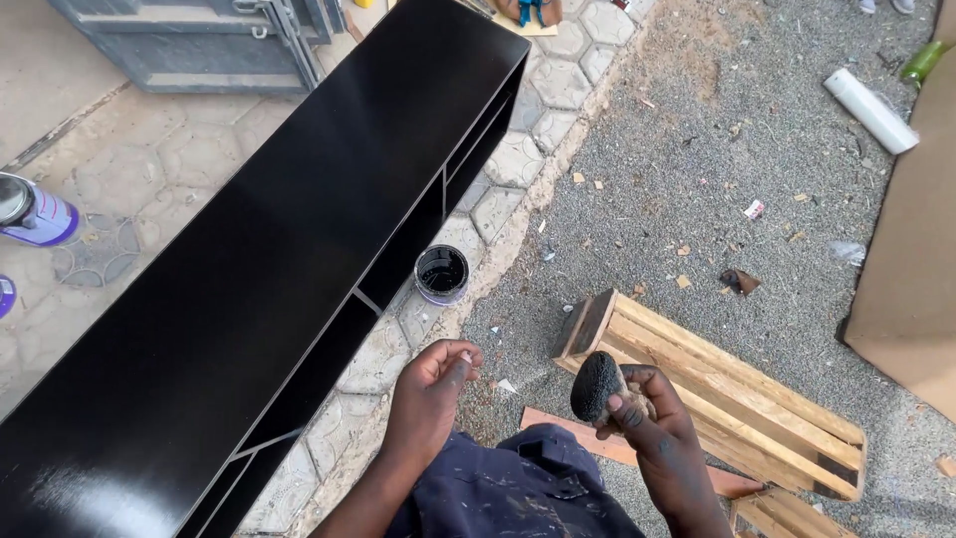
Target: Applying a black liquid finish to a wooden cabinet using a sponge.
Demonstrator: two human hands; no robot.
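My right hand [652,423] grips a dark, paint-blackened sponge pad [596,386], held up over my knee. My left hand [430,384] hovers beside it, fingers curled, thumb and fingertips pinched together; whether something small sits between them cannot be told. A long glossy black shelf unit [249,269] lies on its side to my left, its open compartments facing right. A small open tin of black paint [441,273] stands on the paving stones just beside the shelf's open side, ahead of my left hand.
A wooden pallet frame [732,389] lies on the gravel to the right. A cardboard sheet [911,249] and a white tube [871,110] lie at the far right. A spray can [35,211] rests on the paving at left; a grey metal door [199,40] behind.
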